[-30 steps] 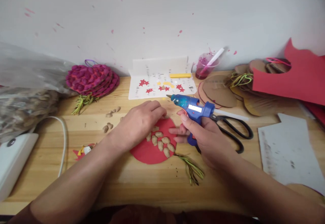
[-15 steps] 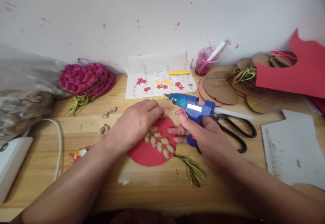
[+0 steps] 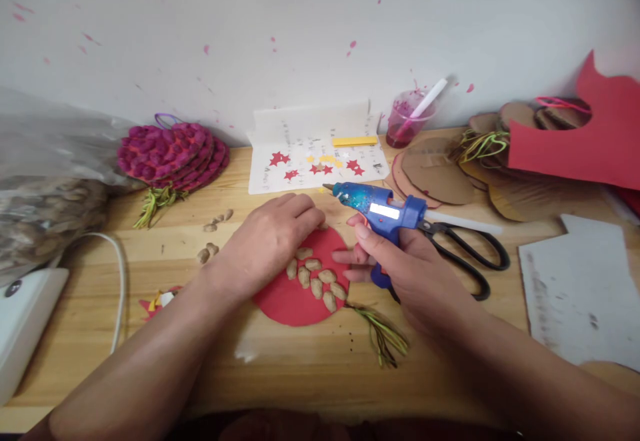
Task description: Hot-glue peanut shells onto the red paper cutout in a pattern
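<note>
A red paper disc (image 3: pixel 285 304) lies on the wooden table with several peanuts (image 3: pixel 317 287) in rows across its right half. My left hand (image 3: pixel 273 234) is over the disc's upper left, its curled fingers pressed down on a peanut (image 3: pixel 323 226) at the far rim, mostly hidden by the fingertips. In my right hand (image 3: pixel 400 264) is a blue hot glue gun (image 3: pixel 380 211), held above the disc's right side with its nozzle pointing left and a white glue stick (image 3: pixel 465 221) out of its back. A green yarn tassel (image 3: pixel 383 334) hangs from the disc's lower right edge.
Loose peanuts (image 3: pixel 207 252) and a peanut bag (image 3: pixel 45 221) lie left. Behind are magenta discs (image 3: pixel 170 151), paper stars on a white sheet (image 3: pixel 260 177) and a cup (image 3: pixel 407 121). Black-handled scissors (image 3: pixel 487 264), cardboard pieces (image 3: pixel 437 174) and red paper (image 3: pixel 560 154) are right. A white cable (image 3: pixel 120 287) curves left.
The view has shifted very slightly. Both hands, the glue gun and the peanuts keep the same places relative to the disc.
</note>
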{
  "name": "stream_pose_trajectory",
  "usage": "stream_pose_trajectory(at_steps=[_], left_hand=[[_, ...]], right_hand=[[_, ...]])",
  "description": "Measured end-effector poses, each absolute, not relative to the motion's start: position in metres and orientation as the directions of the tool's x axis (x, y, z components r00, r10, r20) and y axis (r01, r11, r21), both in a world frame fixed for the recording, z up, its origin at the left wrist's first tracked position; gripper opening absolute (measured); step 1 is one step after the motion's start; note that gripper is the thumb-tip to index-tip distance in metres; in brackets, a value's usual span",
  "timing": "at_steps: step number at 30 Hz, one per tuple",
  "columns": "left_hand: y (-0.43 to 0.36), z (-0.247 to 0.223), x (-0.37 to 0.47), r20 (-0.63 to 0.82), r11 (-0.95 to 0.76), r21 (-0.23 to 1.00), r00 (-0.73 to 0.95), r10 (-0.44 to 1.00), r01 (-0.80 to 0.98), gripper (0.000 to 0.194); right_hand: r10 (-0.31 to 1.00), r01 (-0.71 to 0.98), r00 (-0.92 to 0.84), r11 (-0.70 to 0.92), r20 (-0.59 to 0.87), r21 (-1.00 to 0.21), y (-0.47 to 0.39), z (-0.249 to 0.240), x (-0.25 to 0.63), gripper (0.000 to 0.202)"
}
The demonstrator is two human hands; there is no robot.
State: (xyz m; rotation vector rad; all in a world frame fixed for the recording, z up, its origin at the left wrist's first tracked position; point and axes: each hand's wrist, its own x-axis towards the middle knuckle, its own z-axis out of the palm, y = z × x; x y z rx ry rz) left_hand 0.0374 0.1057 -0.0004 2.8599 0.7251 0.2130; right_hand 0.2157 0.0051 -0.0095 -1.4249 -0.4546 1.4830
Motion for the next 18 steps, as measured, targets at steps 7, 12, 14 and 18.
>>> stream_pose_trajectory(at_steps=[7,12,14,18], left_hand=[[0.1047,0.0006,0.0384,0.083,-0.856,0.206,0.863,0.498,0.474,0.023],[0.1077,-0.0021,0.0331,0.126,-0.838,0.228,0.838,0.531,0.496,0.023],[0.1095,-0.0031,0.0309,0.196,-0.796,0.259,0.777,0.598,0.547,0.024],[0.1097,-0.0033,0.0322,0.283,-0.705,0.385,0.651,0.705,0.596,0.022]], right_hand=[[0.832,-0.372,0.177,-0.438,-0.525,-0.819,0.0049,-0.0110,0.2165,0.033],[0.826,-0.357,0.180,-0.450,-0.533,-0.818,0.0041,-0.0114,0.2178,0.035],[0.821,-0.353,0.182,-0.459,-0.541,-0.816,0.0039,-0.0109,0.2179,0.033],[0.814,-0.364,0.190,-0.461,-0.549,-0.809,0.0043,-0.0105,0.2173,0.032]])
